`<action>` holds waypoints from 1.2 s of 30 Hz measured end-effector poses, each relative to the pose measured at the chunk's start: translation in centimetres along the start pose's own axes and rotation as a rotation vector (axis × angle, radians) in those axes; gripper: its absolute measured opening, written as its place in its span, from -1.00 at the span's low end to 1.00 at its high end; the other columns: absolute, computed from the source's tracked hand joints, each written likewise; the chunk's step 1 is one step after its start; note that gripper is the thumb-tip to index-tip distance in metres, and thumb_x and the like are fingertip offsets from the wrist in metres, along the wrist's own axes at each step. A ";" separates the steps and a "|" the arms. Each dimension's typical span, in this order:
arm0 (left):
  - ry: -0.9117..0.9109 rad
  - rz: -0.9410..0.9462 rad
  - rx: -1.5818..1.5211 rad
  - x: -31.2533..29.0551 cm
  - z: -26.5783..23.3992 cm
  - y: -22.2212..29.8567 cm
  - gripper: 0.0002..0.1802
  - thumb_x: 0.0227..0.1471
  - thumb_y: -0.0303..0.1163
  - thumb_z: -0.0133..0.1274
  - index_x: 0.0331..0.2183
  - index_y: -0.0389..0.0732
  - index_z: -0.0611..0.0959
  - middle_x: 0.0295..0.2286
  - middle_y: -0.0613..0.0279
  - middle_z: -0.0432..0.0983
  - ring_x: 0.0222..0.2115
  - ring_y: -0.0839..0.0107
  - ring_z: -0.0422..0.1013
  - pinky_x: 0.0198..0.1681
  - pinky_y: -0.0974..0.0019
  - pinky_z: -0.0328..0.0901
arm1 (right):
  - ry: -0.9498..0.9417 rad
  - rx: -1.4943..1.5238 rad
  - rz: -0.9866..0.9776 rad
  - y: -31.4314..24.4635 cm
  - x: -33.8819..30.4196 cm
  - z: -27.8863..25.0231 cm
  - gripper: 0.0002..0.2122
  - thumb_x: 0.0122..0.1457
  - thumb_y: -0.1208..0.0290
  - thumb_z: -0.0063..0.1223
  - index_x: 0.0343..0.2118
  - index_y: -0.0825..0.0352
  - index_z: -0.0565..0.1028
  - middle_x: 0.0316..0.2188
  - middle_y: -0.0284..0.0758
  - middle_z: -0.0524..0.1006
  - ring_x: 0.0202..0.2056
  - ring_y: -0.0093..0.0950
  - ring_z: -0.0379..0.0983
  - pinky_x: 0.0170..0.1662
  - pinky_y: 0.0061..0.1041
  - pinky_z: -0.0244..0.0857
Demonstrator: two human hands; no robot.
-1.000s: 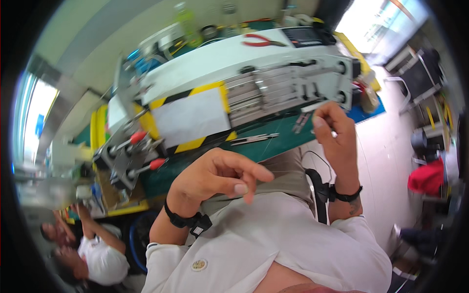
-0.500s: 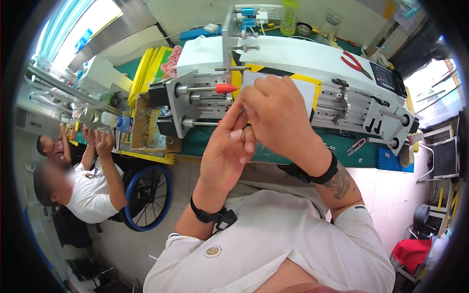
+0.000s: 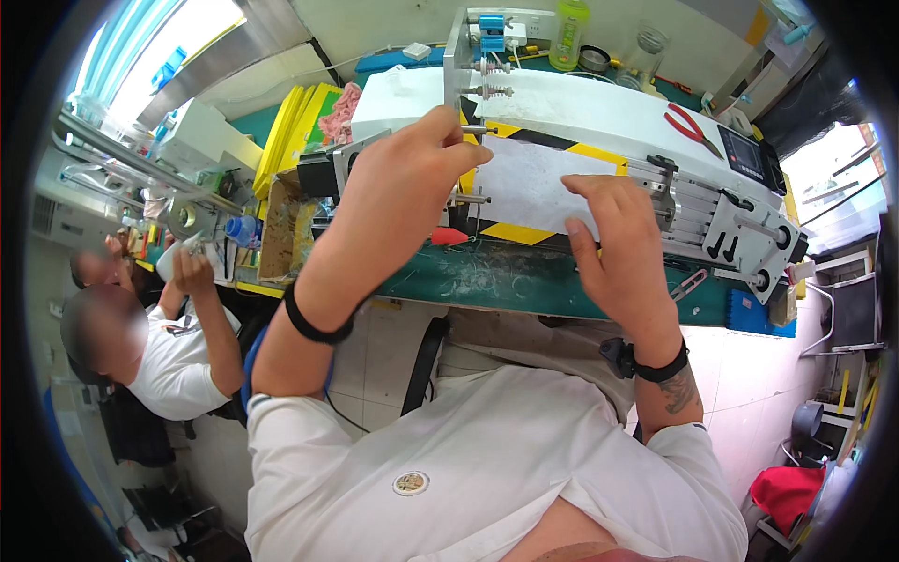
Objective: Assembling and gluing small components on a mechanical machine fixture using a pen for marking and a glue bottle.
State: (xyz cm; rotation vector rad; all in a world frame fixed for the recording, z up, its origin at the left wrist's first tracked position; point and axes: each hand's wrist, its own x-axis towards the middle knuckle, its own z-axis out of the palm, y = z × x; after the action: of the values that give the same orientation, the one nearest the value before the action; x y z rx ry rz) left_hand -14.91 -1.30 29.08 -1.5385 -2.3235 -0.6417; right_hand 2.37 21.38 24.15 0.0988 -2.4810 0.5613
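Note:
A long white machine [image 3: 609,103] with a white panel framed in yellow and black stripes [image 3: 534,192] stands on the green bench [image 3: 524,281]. My left hand [image 3: 403,187] reaches to the machine's left end, its fingertips bunched around a short metal pin [image 3: 475,128] that sticks out there. My right hand [image 3: 613,244] lies over the white panel with the fingers spread and nothing visible in it. Both wrists wear black bands. A red knob [image 3: 449,237] shows below my left hand.
Red pliers [image 3: 693,126] lie on top of the machine and a green bottle [image 3: 569,23] stands behind it. Yellow sheets [image 3: 290,122] and a cardboard box [image 3: 281,234] sit at the left. A seated person in white [image 3: 169,356] works at the far left.
My hands were pressed together in front of the machine; they have separated. The left has gone to the pins at the machine's left end, the right onto the white panel.

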 end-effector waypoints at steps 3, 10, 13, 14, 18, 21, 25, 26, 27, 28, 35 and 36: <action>-0.122 0.147 0.088 1.6 -0.3 -0.5 -0.67 0.10 -0.63 0.22 -0.11 -0.13 0.86 -0.23 0.14 0.58 -0.24 0.09 0.62 -0.15 0.11 0.52 | 0.011 0.057 -0.028 -0.5 0.2 1.1 -0.59 0.26 0.57 0.26 0.19 0.35 0.58 0.05 -0.12 0.63 0.12 -0.06 0.49 0.22 -0.10 0.32; 0.317 0.220 0.024 -0.7 4.8 -1.3 -0.75 -0.04 -0.57 0.31 -0.23 -0.15 0.79 -0.19 0.22 0.55 -0.13 0.17 0.55 -0.12 0.10 0.47 | 0.024 0.240 -0.050 -1.6 1.6 3.4 -0.56 0.27 0.56 0.25 0.22 0.33 0.57 0.11 -0.11 0.60 0.20 -0.07 0.47 0.31 -0.10 0.26; 0.538 0.091 0.020 -3.8 7.6 -0.6 -0.69 -0.12 -0.56 0.36 -0.24 -0.10 0.81 -0.18 0.26 0.54 -0.14 0.18 0.53 -0.07 0.11 0.37 | 0.106 0.340 -0.027 -1.8 2.2 4.8 -0.57 0.29 0.52 0.24 0.23 0.30 0.57 0.19 -0.09 0.55 0.26 -0.06 0.43 0.34 -0.10 0.21; 0.538 0.094 0.017 -4.2 8.1 0.1 -0.69 -0.12 -0.56 0.36 -0.24 -0.10 0.81 -0.18 0.26 0.54 -0.14 0.18 0.53 -0.07 0.11 0.37 | 0.108 0.337 -0.024 -1.7 2.5 4.9 -0.57 0.29 0.52 0.24 0.23 0.30 0.57 0.19 -0.09 0.55 0.26 -0.06 0.43 0.34 -0.10 0.21; 0.556 0.120 0.089 -5.6 7.9 1.8 -0.64 -0.15 -0.68 0.31 -0.25 -0.11 0.83 -0.22 0.22 0.51 -0.21 0.11 0.49 -0.15 0.16 0.36 | 0.004 0.356 -0.056 -1.7 3.0 5.2 -0.63 0.32 0.43 0.23 0.19 0.25 0.63 0.31 -0.08 0.48 0.37 -0.02 0.33 0.43 0.02 0.07; 0.553 -0.064 -0.359 -6.3 6.7 1.3 -0.70 0.00 -0.67 0.22 -0.21 -0.16 0.83 -0.23 0.23 0.55 -0.28 0.21 0.49 -0.17 0.23 0.36 | -0.010 0.123 -0.077 -2.1 2.8 5.4 -0.63 0.31 0.39 0.25 0.18 0.22 0.67 0.40 -0.06 0.41 0.45 0.01 0.22 0.51 0.13 -0.06; 0.395 -0.365 -0.427 -3.2 3.5 2.5 -0.77 0.33 -0.57 0.14 -0.07 -0.25 0.82 -0.30 0.15 0.53 -0.31 0.24 0.49 -0.18 0.23 0.39 | 0.047 -0.146 -0.054 -2.0 2.2 5.7 -0.57 0.26 0.36 0.30 0.21 0.16 0.68 0.56 -0.07 0.25 0.58 0.02 0.02 0.60 0.23 -0.27; 0.395 -0.363 -0.426 -2.8 3.7 2.4 -0.77 0.33 -0.57 0.14 -0.07 -0.25 0.82 -0.30 0.15 0.53 -0.31 0.24 0.49 -0.18 0.23 0.39 | 0.049 -0.146 -0.054 -2.0 2.2 5.8 -0.57 0.26 0.36 0.30 0.21 0.16 0.68 0.56 -0.07 0.25 0.58 0.02 0.02 0.60 0.23 -0.27; 0.378 -0.357 -0.386 -2.4 4.0 2.3 -0.78 0.32 -0.54 0.18 -0.06 -0.24 0.82 -0.30 0.14 0.53 -0.31 0.22 0.49 -0.18 0.20 0.39 | 0.056 -0.163 -0.051 -2.1 2.1 5.9 -0.55 0.25 0.37 0.31 0.23 0.13 0.68 0.59 -0.08 0.21 0.60 0.01 -0.01 0.60 0.25 -0.30; 0.361 -0.350 -0.346 -1.9 4.3 2.3 -0.79 0.31 -0.50 0.23 -0.05 -0.23 0.83 -0.31 0.14 0.53 -0.31 0.20 0.49 -0.18 0.17 0.38 | 0.063 -0.179 -0.048 -2.1 2.1 5.9 -0.53 0.24 0.37 0.33 0.24 0.10 0.68 0.61 -0.09 0.18 0.62 0.01 -0.04 0.60 0.27 -0.34; 0.380 -0.227 -0.212 -0.3 6.0 2.3 -0.94 0.24 -0.50 0.31 -0.21 -0.22 0.78 -0.33 0.14 0.53 -0.33 0.16 0.45 -0.23 0.12 0.33 | 0.085 -0.175 -0.052 -2.1 2.1 5.9 -0.47 0.21 0.38 0.36 0.29 0.02 0.66 0.62 -0.10 0.17 0.62 0.01 -0.05 0.60 0.28 -0.38; 0.435 -0.273 -0.301 -0.6 6.2 2.2 -0.96 0.25 -0.52 0.31 -0.25 -0.23 0.75 -0.34 0.16 0.52 -0.33 0.21 0.44 -0.23 0.15 0.32 | 0.082 -0.175 -0.051 -2.1 2.0 6.0 -0.46 0.20 0.38 0.37 0.30 0.03 0.66 0.62 -0.10 0.18 0.62 0.01 -0.04 0.59 0.29 -0.38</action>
State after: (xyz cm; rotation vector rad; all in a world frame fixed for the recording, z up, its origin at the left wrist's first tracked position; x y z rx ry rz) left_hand -12.57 2.15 23.95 -1.0471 -2.1760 -1.3011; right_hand -2.04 17.13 21.65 0.0683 -2.4286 0.3191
